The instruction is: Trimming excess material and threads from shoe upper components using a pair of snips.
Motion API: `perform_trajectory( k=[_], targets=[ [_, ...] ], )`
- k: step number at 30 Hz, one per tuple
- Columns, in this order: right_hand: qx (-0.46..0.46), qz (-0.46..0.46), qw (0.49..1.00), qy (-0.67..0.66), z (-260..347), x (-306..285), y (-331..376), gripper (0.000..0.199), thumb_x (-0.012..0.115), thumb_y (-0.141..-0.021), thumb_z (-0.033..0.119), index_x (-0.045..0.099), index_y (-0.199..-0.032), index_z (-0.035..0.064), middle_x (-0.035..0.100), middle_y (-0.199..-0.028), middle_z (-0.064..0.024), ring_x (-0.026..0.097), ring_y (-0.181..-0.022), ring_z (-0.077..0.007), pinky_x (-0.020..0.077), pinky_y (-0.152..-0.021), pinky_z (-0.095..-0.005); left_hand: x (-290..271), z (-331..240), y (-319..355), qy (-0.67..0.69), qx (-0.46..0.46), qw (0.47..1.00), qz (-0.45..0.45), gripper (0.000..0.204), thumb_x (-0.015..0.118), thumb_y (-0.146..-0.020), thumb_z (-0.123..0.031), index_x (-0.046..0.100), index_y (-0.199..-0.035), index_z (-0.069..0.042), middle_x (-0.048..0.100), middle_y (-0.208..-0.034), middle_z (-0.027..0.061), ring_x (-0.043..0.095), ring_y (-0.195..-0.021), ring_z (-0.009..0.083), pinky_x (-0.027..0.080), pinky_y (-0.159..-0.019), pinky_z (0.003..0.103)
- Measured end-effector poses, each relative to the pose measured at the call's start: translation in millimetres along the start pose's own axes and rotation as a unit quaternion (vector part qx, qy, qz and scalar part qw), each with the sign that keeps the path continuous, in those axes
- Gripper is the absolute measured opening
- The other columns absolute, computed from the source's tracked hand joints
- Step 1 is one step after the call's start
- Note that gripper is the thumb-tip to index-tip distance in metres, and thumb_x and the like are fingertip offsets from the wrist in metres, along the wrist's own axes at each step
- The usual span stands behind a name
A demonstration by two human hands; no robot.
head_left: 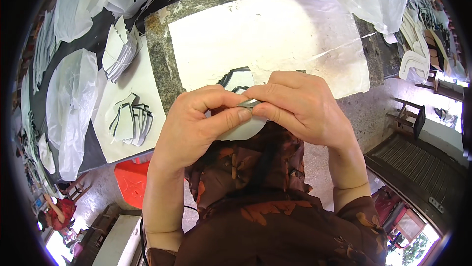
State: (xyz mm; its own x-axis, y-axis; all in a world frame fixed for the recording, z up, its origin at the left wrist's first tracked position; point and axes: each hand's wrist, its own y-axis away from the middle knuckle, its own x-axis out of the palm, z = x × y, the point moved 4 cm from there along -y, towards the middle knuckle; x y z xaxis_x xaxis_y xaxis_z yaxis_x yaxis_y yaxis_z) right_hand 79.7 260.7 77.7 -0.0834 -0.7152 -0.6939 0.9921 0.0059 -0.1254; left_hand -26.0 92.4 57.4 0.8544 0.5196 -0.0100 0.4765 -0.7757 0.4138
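Observation:
My left hand (196,123) and my right hand (302,106) meet close to my body at the near edge of the work surface. Between thumbs and forefingers, both pinch the edge of a small pale cut piece with a dark edge (250,102), which looks folded there. A white rounded part (243,130) shows below the thumbs; whether it belongs to the same piece I cannot tell. Just beyond my fingers, a few overlapping pale pieces with dark edges (238,75) lie on a large white sheet (265,34).
At left, a fanned pile of similar pieces (132,122) and a tied bundle (119,52) rest on white board (110,150). Clear plastic bags (73,103) lie around them. Below is a red stool (132,182). Cut parts (418,54) hang over the far right.

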Motion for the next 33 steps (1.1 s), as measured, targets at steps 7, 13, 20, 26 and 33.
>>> perform_trajectory(
  k=[7,13,20,26,33],
  targets=[
    [0.120,-0.040,0.974,-0.187,-8.2,5.6,-2.4,0.032,0.073,-0.093,0.027,0.071,-0.111,0.0014,0.069,-0.095,-0.0138,0.068,-0.082,-0.0288,0.0544,-0.074,-0.0364,-2.4,2.1,5.3,0.011,0.001,1.000,-0.006,0.013,0.078,-0.092,-0.010,0.079,-0.101,0.000,0.066,-0.085,0.0007,0.059,-0.078,0.0083,0.045,-0.069,0.025],
    [0.109,-0.018,0.988,-0.104,12.3,11.7,-5.8,0.026,0.075,-0.086,0.014,0.070,-0.107,-0.0006,0.070,-0.096,-0.0149,0.069,-0.085,-0.0284,0.0538,-0.076,-0.0365,-6.5,1.3,19.9,-0.025,0.060,0.998,0.014,0.012,0.077,-0.088,-0.007,0.078,-0.099,-0.002,0.065,-0.081,0.0026,0.059,-0.077,0.0122,0.045,-0.069,0.028],
    [0.070,0.012,0.993,-0.099,19.8,23.8,4.1,0.020,0.068,-0.086,0.001,0.070,-0.106,0.0021,0.066,-0.087,-0.0122,0.065,-0.078,-0.0285,0.0506,-0.071,-0.0365,-146.1,10.9,111.7,-0.154,0.019,0.965,-0.211,0.013,0.074,-0.092,-0.009,0.076,-0.100,0.001,0.067,-0.092,0.0021,0.061,-0.086,0.0106,0.047,-0.080,0.027],
    [0.024,0.064,0.992,-0.109,34.8,50.5,0.2,0.025,0.069,-0.080,0.000,0.072,-0.104,0.0061,0.062,-0.079,-0.0089,0.061,-0.071,-0.0286,0.0474,-0.064,-0.0375,-199.9,47.0,111.0,-0.275,-0.028,0.914,-0.296,0.032,0.077,-0.091,-0.018,0.074,-0.118,-0.001,0.069,-0.107,0.0036,0.060,-0.091,0.0112,0.047,-0.084,0.029],
    [-0.019,0.130,0.985,-0.113,52.9,49.8,-7.5,0.026,0.074,-0.079,0.006,0.070,-0.105,0.0104,0.062,-0.084,-0.0075,0.065,-0.079,-0.0300,0.0523,-0.068,-0.0417,-94.1,24.2,72.5,0.008,0.067,0.998,-0.019,0.042,0.074,-0.096,-0.018,0.068,-0.135,-0.003,0.068,-0.118,0.0042,0.058,-0.100,0.0098,0.046,-0.090,0.025]
  ],
)
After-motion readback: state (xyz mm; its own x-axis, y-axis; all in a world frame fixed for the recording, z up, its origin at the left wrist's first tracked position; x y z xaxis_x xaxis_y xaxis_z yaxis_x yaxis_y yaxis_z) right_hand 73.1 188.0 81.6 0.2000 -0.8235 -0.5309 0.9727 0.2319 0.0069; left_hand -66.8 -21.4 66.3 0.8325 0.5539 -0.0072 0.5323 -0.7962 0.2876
